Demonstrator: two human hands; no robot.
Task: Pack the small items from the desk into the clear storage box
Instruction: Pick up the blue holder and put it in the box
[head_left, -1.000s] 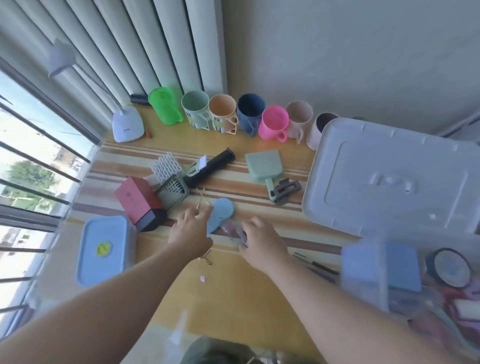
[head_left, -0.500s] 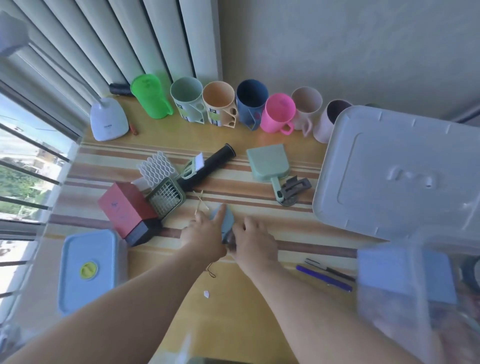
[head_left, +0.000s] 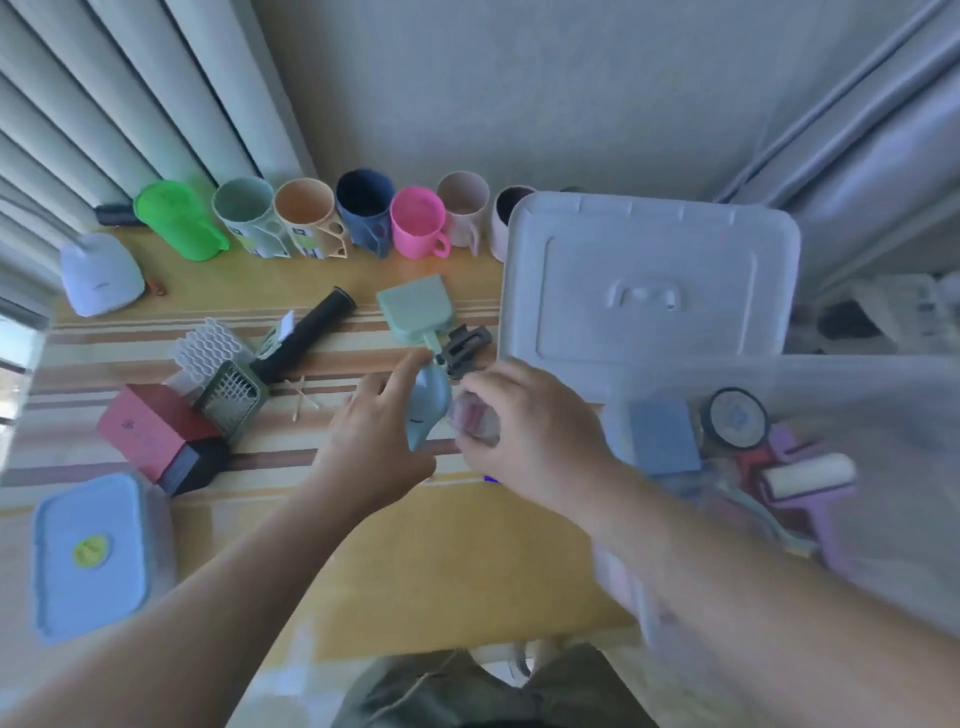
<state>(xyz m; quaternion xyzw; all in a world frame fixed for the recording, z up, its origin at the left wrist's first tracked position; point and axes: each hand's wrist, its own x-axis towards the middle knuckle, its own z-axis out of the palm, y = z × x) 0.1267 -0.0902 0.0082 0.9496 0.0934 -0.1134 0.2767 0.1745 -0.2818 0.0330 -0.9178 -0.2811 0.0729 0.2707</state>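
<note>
My left hand grips a flat pale-blue oval item and holds it tilted above the desk. Just to its right, my right hand is closed on a small clear packet with something reddish inside. The clear storage box stands open at the right, holding a blue pad, a tape roll and a lint roller. Its white lid lies behind it. On the desk remain a green scoop, a dark clip, a black tube and a green grater.
A row of coloured cups lines the wall, with a green jug at its left. A white lamp base, a red box and a blue-lidded container sit on the left. Thin sticks lie mid-desk.
Both hands have lifted from the desk and shifted right toward the box, the left carrying the blue oval item and the right the clear packet. The view swung right, showing more of the box.
</note>
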